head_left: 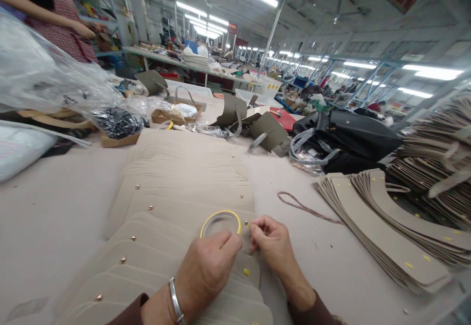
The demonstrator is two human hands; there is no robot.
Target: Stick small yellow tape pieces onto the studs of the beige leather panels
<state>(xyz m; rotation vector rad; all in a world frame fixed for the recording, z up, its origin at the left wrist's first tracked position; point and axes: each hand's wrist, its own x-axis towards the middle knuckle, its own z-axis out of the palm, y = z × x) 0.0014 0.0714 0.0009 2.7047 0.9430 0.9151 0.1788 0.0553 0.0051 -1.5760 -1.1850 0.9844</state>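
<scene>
My left hand [208, 273], with a silver bangle [175, 300] on its wrist, is shut on a roll of thin yellow tape [221, 223] with a clear centre. My right hand [270, 244] pinches a tiny yellow bit [248, 225] at its fingertips, close to the roll's edge. Both hands rest above overlapping beige leather panels [176, 202] fanned out in a row, each fitted with small gold studs [150, 208]. A small yellow tape patch [246, 271] sits on a panel just below my hands.
Stacks of curved taupe leather pieces [382, 227] lie to the right, beyond a loose brown cord [305, 207]. Farther on are a black bag [353, 136], olive leather pieces [268, 131] and a cardboard tray [176, 114]. A crumpled plastic sheet [44, 65] hangs left, near a person in a checked apron [62, 21].
</scene>
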